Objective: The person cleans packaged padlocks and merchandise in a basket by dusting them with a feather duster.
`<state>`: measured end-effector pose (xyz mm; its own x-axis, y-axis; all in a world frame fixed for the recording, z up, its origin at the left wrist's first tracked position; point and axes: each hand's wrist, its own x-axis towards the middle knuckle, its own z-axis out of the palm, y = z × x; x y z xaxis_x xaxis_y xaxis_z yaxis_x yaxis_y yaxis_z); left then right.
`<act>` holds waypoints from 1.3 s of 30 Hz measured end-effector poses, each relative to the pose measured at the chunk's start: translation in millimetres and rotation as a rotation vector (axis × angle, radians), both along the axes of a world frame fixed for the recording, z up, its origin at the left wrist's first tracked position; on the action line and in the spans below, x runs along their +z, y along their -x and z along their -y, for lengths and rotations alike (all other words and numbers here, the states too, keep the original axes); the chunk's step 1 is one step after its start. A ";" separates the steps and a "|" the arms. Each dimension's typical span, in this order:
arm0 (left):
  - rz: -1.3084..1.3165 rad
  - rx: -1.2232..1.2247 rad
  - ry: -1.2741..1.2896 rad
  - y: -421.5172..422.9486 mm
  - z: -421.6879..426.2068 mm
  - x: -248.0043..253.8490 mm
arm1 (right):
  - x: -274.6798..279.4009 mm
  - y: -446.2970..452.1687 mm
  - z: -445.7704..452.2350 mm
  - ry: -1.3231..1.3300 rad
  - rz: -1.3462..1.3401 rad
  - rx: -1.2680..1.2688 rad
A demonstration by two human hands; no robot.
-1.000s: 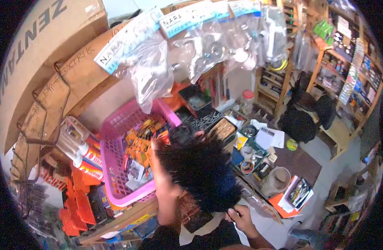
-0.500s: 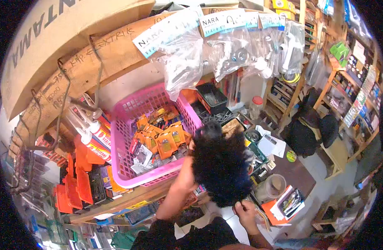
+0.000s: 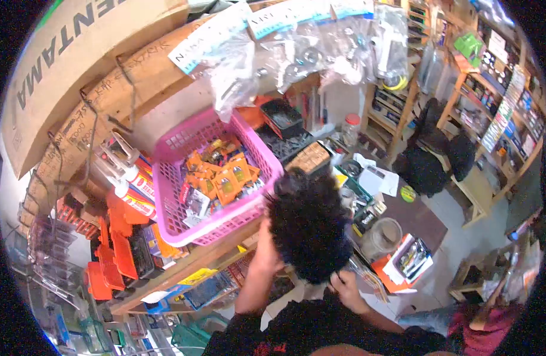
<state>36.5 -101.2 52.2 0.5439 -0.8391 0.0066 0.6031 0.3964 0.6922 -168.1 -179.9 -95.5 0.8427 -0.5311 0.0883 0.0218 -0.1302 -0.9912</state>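
A large black, fuzzy mass [image 3: 308, 231] that looks like curly hair fills the middle, between my hands; I cannot tell what it is. My left hand [image 3: 266, 246] is up against its left side, near the front corner of the pink basket [image 3: 216, 228], with its fingers hidden. At the lower right edge of the mass is my right hand [image 3: 345, 289], its fingers curled in; what they hold, if anything, is hidden. Orange packets [image 3: 227, 185] with padlocks shown on them lie inside the basket.
Clear bags of fittings [image 3: 234, 74] hang from a wooden beam [image 3: 145, 68]. Red-orange bins [image 3: 116, 261] stand at left. A plastic tub [image 3: 381, 236] and an orange-and-white box [image 3: 406, 264] sit at right. A person in maroon [image 3: 489, 329] is at lower right.
The view has shifted, so the basket and hanging bags appear higher and further left. The person in maroon now shows at lower right. Both my hands stay beside the black mass.
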 end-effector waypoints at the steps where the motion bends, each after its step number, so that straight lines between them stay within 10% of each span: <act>1: 0.110 0.046 -0.042 4.9 1.4 12.7 | 4.1 3.7 1.3 -0.057 -0.006 -0.014; 24: -0.061 0.393 -0.087 126.9 31.8 -18.1 | -73.1 110.1 77.1 0.186 -0.308 0.292; 39: -0.135 0.693 -0.034 154.1 -5.3 -20.8 | -28.6 93.9 104.1 0.180 -0.083 0.518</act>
